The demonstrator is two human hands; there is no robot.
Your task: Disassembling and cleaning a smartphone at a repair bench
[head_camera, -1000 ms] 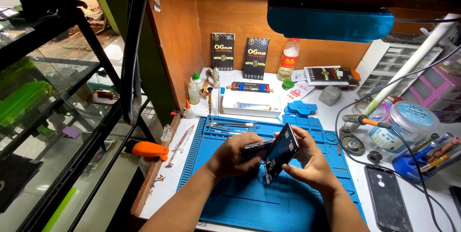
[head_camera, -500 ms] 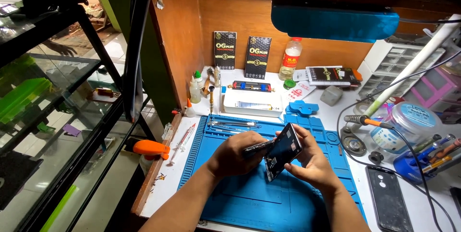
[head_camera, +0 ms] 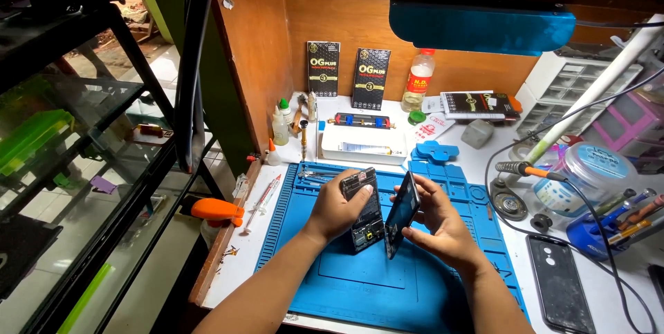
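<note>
My left hand (head_camera: 337,207) grips an opened phone body (head_camera: 365,218), its circuit board and inner parts facing me, held upright over the blue work mat (head_camera: 387,289). My right hand (head_camera: 438,223) holds a thin dark panel (head_camera: 402,213), seen nearly edge-on, just to the right of the phone body. A narrow gap separates the two parts. Both are raised slightly above the mat's middle.
A white machine (head_camera: 361,142), two black boxes (head_camera: 346,75), a plastic bottle (head_camera: 420,80) and small glue bottles (head_camera: 280,123) stand behind the mat. To the right lie a soldering iron (head_camera: 526,169), a lidded jar (head_camera: 588,178) and a dark phone (head_camera: 557,291). A glass showcase (head_camera: 83,168) is at the left.
The phone body and the dark panel were held together at a tilt; now they are apart, one in each hand, and both stand more upright.
</note>
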